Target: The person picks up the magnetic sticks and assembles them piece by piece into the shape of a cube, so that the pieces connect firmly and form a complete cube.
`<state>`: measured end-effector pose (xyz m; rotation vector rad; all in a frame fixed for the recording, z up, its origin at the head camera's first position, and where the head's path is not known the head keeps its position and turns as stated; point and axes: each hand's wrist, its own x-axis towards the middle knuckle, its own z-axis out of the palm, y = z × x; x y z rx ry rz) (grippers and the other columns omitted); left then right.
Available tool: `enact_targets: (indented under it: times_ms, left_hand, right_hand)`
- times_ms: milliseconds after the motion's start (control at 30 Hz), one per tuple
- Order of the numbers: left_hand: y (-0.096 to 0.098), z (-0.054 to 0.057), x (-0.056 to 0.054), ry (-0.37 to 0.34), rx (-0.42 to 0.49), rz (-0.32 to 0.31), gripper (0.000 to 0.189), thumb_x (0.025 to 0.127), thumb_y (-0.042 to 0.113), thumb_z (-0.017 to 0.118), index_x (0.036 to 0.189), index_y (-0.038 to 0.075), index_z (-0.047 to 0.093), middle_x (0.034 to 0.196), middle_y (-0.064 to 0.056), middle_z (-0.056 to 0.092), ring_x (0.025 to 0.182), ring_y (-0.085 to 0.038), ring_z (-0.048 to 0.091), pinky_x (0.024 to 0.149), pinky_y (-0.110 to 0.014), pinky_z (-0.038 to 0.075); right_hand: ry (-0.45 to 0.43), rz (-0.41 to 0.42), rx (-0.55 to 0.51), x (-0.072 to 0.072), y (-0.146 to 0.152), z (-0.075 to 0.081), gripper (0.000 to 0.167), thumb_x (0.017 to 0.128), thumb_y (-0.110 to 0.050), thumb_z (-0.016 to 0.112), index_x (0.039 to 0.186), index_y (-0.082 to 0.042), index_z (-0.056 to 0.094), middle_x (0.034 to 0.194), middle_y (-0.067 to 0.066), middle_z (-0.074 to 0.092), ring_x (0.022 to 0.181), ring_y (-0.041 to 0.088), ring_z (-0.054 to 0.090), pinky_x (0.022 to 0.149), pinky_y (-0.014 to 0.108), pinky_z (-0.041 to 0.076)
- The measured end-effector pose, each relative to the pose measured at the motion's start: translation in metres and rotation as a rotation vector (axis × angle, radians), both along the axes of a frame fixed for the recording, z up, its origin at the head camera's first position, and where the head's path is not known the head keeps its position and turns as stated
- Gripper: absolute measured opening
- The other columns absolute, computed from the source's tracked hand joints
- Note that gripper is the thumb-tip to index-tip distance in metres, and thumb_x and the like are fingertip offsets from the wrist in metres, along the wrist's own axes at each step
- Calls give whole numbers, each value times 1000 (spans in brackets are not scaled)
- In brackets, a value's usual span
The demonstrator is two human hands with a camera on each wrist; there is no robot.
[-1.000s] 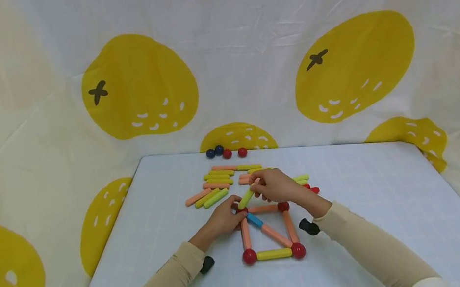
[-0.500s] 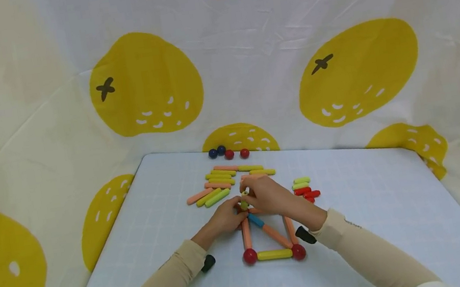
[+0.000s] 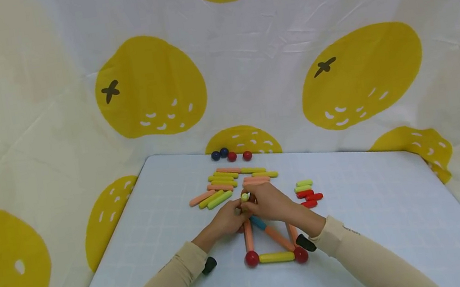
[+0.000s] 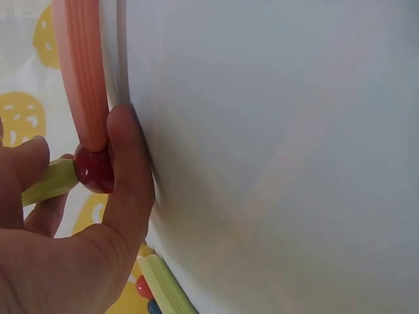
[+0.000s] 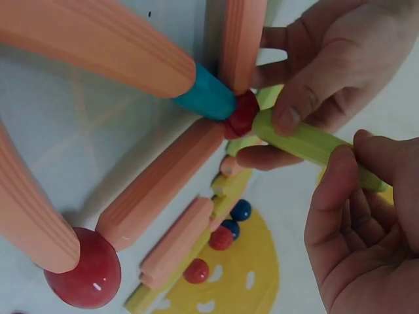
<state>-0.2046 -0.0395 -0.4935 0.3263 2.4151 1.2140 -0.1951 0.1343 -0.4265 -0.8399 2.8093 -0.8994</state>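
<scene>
A yellow-green stick (image 5: 308,145) stands up from a red ball (image 4: 95,171) at the far-left corner of a square of sticks and balls. My left hand (image 3: 226,218) holds that corner, with fingers round the red ball and a thumb against the stick's lower end. My right hand (image 3: 271,202) pinches the stick's upper part between thumb and fingers. Into the same ball run a salmon stick (image 3: 249,236) and a blue piece (image 5: 206,93) with a salmon stick on it, crossing the square diagonally. The right hand hides the square's far side in the head view.
Red balls (image 3: 252,258) and a yellow stick (image 3: 276,257) form the near side. Loose yellow and salmon sticks (image 3: 223,185) lie beyond my hands. Short red pieces (image 3: 309,204) and short green ones lie right. Blue balls (image 3: 216,156) and red ones line the back edge.
The yellow-green stick has gone from leaning rightward to upright over the corner ball. My right hand has moved slightly left and down with it; the left hand keeps its hold.
</scene>
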Motion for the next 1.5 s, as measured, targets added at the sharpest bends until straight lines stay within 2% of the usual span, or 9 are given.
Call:
enact_targets:
  times_ms: [167,333,467,633,900,1000,1133,1300,1500]
  left_hand:
    - [3,0,0,-37,-17,28,37,103,43,58,134,24,62,86,-3,66,57,-14,60,58,-26,49]
    - [6,-1,0,-78,35,35,24,103,35,62,121,20,67,103,-4,67,63,-15,61,58,-26,53]
    - [6,1,-1,-102,38,53,17,102,32,63,114,20,68,106,-5,66,68,-15,60,60,-26,54]
    - [1,3,-8,-111,15,75,18,102,33,63,115,23,68,103,-4,65,67,-15,59,60,-25,52]
    - [2,-2,-4,-87,12,86,15,102,32,64,112,23,69,97,-1,64,63,-14,58,58,-25,52]
    - [7,-2,-2,-85,15,77,13,101,31,65,110,23,70,95,-1,63,63,-15,58,58,-26,53]
    - [13,-1,1,-98,13,85,10,100,31,66,107,24,70,94,-1,62,63,-15,58,58,-27,52]
    - [12,-1,1,-100,8,88,9,100,29,67,107,24,70,94,0,62,62,-15,57,57,-27,52]
    - [9,-4,-2,-91,34,84,9,100,28,67,106,23,70,93,0,61,61,-15,58,56,-28,53]
  right_hand:
    - [-36,45,19,-6,6,2,15,94,-12,73,107,-8,67,87,2,70,73,10,62,64,23,53]
    - [-168,14,100,-24,24,13,31,96,-18,71,125,-8,66,100,4,72,80,12,66,70,28,55]
    - [-284,-87,63,-60,44,22,44,102,-31,64,138,-7,57,106,12,73,80,21,69,67,30,55]
    - [-462,-224,-104,-115,61,22,56,106,-41,54,150,-9,42,125,20,71,97,32,71,74,27,56]
    - [-731,-366,-289,-171,53,-1,64,108,-40,48,160,-9,27,133,17,67,77,11,67,66,17,50]
    - [-813,-449,-348,-183,49,-13,61,108,-41,49,158,-10,32,127,13,70,67,7,62,63,15,49]
    - [-856,-521,-413,-194,46,-25,52,107,-39,52,149,-9,46,104,7,75,58,6,57,58,14,47]
    - [-908,-524,-458,-203,38,-36,44,106,-37,54,137,-5,56,82,1,73,53,6,58,53,14,45]
    - [-905,-527,-453,-213,24,-50,42,104,-39,58,128,-4,62,79,-2,71,51,3,53,51,12,43]
